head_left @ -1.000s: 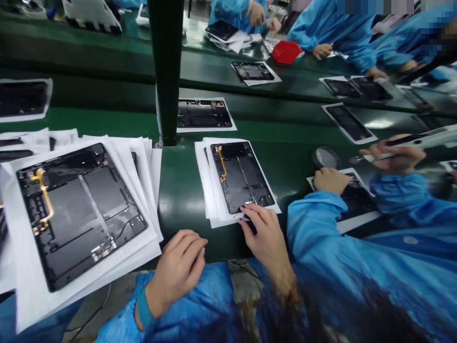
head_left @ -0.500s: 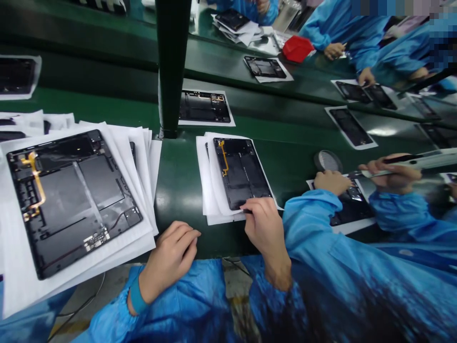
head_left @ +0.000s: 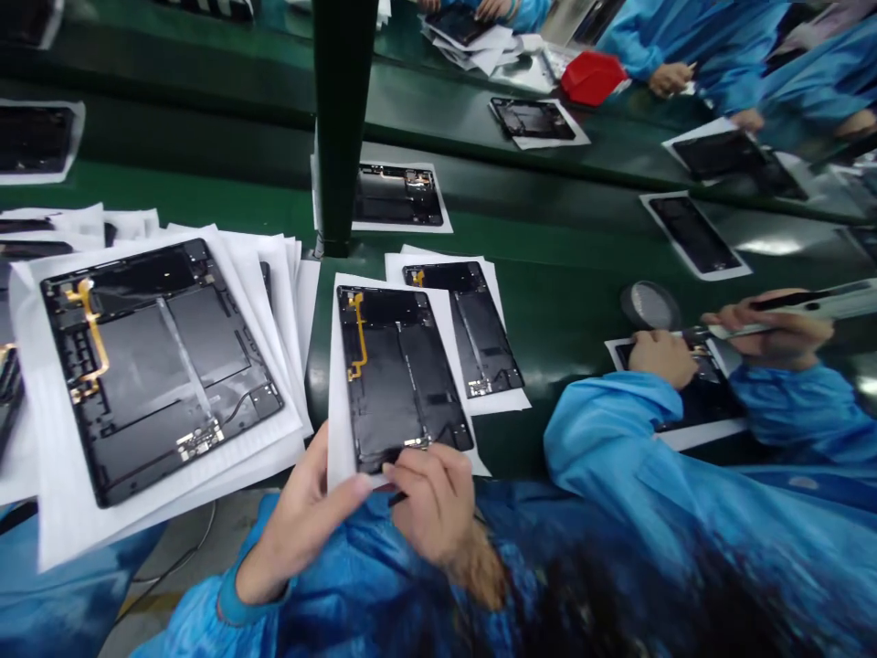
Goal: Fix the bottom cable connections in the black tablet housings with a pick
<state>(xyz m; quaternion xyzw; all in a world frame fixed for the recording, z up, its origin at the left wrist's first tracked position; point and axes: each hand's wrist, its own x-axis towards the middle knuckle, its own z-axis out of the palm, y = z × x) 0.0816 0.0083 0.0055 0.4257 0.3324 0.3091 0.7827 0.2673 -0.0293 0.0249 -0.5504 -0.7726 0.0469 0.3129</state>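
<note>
My left hand point(head_left: 308, 521) grips the lower left corner of a black tablet housing point(head_left: 404, 384) and the white foam sheet point(head_left: 338, 411) under it, thumb on top. Closed at the housing's bottom edge, my right hand point(head_left: 438, 503) has its fingertips over the small circuit board there. A short dark item shows under the right fingers; I cannot make out what it is. An orange flex cable point(head_left: 357, 338) runs along the housing's upper left. Just behind it to the right, a second tablet housing point(head_left: 483, 329) lies on its own sheets, partly covered.
On the left stands a stack of foam sheets with a larger-looking tablet housing point(head_left: 164, 366) on top. A green post point(head_left: 343, 128) rises from the bench ahead. At right, a co-worker's hands point(head_left: 661, 358) work on another housing beside a round dish point(head_left: 650, 306).
The top housing and its sheet have come left and toward me, uncovering the second one. My right hand moved with it. My left hand went from resting on the bench edge to holding the corner.
</note>
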